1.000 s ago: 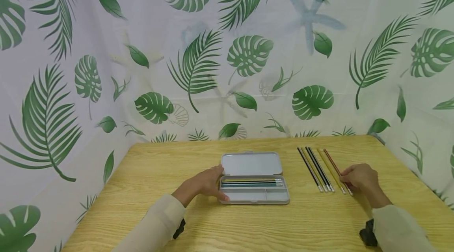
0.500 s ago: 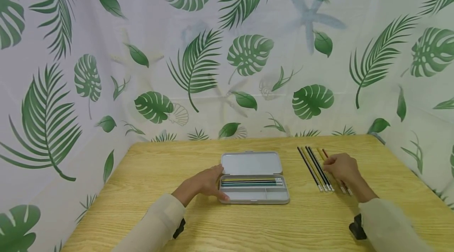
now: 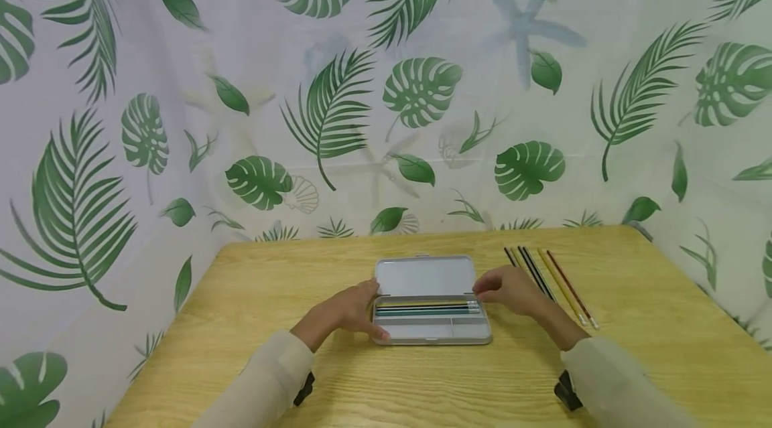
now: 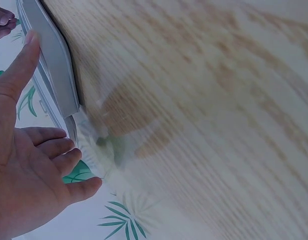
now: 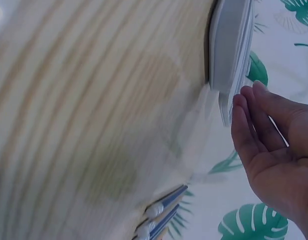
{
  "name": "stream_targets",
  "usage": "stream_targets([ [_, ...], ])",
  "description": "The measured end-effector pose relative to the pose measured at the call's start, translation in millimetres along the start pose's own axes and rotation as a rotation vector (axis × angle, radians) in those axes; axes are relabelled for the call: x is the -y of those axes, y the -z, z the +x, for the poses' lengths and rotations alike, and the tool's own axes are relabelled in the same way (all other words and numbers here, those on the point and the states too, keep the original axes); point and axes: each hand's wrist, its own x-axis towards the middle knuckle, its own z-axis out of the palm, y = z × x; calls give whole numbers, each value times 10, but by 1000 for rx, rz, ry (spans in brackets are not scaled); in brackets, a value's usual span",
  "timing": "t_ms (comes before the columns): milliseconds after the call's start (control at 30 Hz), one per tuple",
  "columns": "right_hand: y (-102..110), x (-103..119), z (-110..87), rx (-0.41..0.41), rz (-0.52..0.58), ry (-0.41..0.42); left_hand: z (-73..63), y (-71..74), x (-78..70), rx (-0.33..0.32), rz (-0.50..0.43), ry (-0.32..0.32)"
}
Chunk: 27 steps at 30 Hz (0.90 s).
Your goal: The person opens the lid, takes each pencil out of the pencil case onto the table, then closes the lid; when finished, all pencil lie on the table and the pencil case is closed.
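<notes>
An open grey pencil case (image 3: 416,341) lies on the table with its lid (image 3: 425,277) folded back. Several pencils (image 3: 422,308) with white eraser ends lie in its rear compartment. My left hand (image 3: 346,309) rests at the case's left end, thumb on the front corner and fingers spread toward the lid; in the left wrist view the thumb (image 4: 24,62) lies along the case edge. At the right end, by the hinge, is my right hand (image 3: 512,289). Its fingertips are drawn together with nothing visible between them in the right wrist view.
To the right lies a row of loose pencils, black and yellow ones plus a red pencil (image 3: 569,284) at its outer end; my right hand and forearm cover part of it. The wooden table (image 3: 422,388) meets a leaf-printed curtain (image 3: 362,113) at the back and sides.
My right hand has moved left from the red pencil, across the row, to the case's right end. The loose pencils lie where they were. My left hand stays in place.
</notes>
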Motion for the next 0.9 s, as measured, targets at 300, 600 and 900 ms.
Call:
stream_targets([
  [300,-236,184,151,88,-2,-2,-10,-5,27,-13,2,-15],
  [600,-346,273,186,99,-114,60,3,2,13,0,16,-4],
  [900,-371,289,227,79,-175,72,14,2,15,0,8,0],
])
